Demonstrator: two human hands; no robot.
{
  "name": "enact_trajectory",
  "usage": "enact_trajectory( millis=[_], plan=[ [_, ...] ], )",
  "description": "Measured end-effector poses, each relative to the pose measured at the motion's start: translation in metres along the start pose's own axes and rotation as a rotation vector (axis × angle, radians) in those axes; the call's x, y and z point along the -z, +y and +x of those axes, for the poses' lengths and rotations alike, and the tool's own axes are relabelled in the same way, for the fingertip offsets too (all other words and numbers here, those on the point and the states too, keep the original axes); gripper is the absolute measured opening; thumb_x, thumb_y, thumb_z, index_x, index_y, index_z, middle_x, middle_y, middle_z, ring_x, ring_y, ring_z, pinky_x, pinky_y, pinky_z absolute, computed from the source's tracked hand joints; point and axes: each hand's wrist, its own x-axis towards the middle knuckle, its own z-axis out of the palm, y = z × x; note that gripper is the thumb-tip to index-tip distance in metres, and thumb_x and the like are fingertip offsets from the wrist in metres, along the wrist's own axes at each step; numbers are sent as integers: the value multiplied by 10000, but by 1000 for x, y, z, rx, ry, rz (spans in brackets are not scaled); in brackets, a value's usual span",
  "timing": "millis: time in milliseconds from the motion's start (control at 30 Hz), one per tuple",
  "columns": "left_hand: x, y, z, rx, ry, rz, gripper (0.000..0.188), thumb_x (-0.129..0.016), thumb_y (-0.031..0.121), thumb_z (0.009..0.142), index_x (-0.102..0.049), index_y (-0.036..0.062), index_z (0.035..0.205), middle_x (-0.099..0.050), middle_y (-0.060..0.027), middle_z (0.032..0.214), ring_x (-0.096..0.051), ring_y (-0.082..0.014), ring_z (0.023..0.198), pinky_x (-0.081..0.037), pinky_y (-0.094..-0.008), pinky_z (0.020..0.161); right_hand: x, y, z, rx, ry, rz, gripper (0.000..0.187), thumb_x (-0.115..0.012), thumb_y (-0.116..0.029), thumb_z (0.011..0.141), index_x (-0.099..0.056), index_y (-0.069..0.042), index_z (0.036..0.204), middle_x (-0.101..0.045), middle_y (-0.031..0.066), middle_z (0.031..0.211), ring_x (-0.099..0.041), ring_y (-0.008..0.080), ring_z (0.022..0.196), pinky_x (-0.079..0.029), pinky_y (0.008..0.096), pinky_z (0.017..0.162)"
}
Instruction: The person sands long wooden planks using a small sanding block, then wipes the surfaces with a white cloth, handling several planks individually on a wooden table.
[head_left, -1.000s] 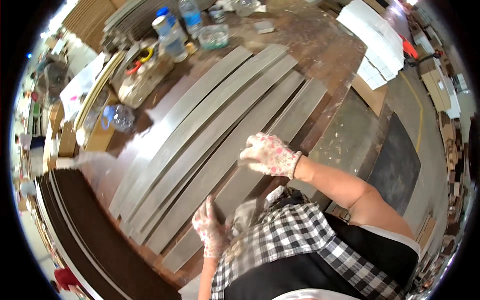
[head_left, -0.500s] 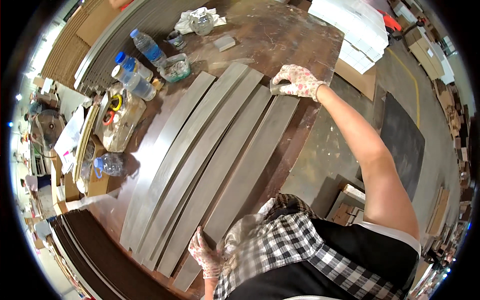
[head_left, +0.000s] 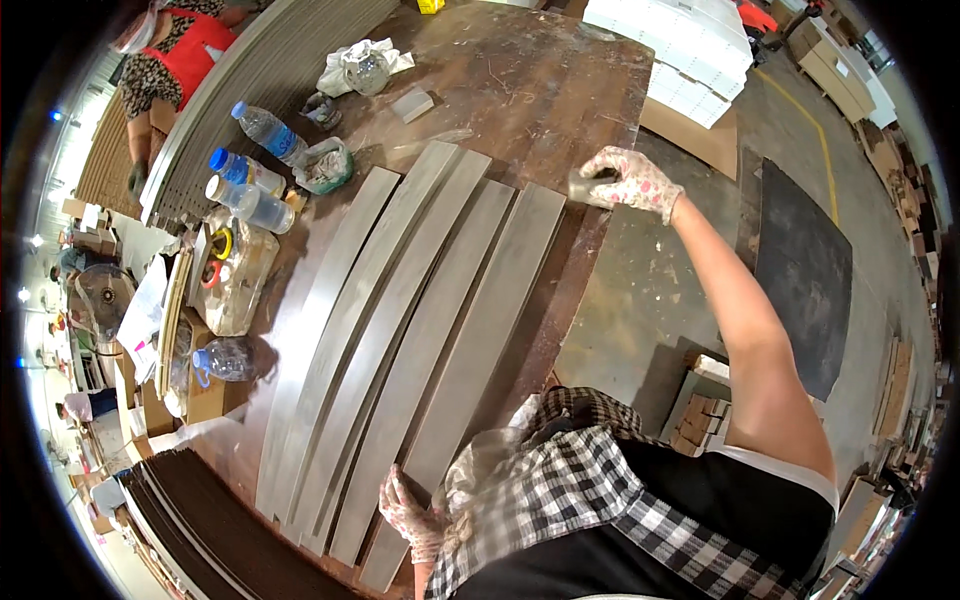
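Note:
Several long grey planks lie side by side on a brown table. Past the far end of the rightmost plank, my right hand, in a flower-patterned glove, grips a small grey sanding block. It is slightly right of that plank and apart from it, near the table's right edge. My left hand, gloved alike, rests at the near end of the planks. Its fingers stretch out along the plank surface, and nothing shows in them.
Water bottles, a green tub and another grey block stand on the far left. Scissors lie on a clear container. White boxes are stacked beyond the table. A person in a red apron is at the upper left.
My right hand has moved with the block off the rightmost plank's far end, toward the right. My left hand stays at the near end. A person in red has come into view.

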Motion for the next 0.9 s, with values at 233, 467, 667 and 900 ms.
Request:
enact_trajectory(
  millis=[233, 467, 667, 900],
  plan=[
    [-28, 46, 16, -583, 40, -327, 405, -678, 351, 798, -701, 100, 1116, -694, -80, 1099, -616, -342, 1110, -490, -452, 946, -104, -19, -32, 59, 524, -253, 468, -727, -267, 820, -608, -148, 1257, -576, 162, 1125, -565, 347, 1082, -485, 421, 948],
    [-37, 52, -21, 219, -432, -610, 161, -727, 225, 802, -706, 72, 850, -696, -128, 912, -659, -317, 904, -526, -409, 809, -196, -100, -118, 432, 257, -49, 502, -741, -300, 805, -613, -155, 1268, -579, 120, 1130, -565, 297, 1088, -507, 448, 934],
    [-63, 34, -56, 437, -166, -958, 158, -717, 103, 887, -729, -3, 1003, -729, -85, 856, -679, -135, 803, -538, -285, 745, -197, -83, -84, 255, 552, -129, 520, -776, -149, 756, -603, -106, 1245, -554, 157, 1112, -575, 334, 1009, -509, 429, 871],
    [-93, -45, -114, 638, 182, -1266, 134, -671, 83, 926, -732, -11, 1000, -748, -59, 921, -650, -90, 813, -532, -270, 752, -334, -202, -157, 585, 201, 1, 528, -794, -165, 701, -639, -105, 1202, -566, 131, 1075, -564, 341, 975, -491, 454, 844]
  ],
)
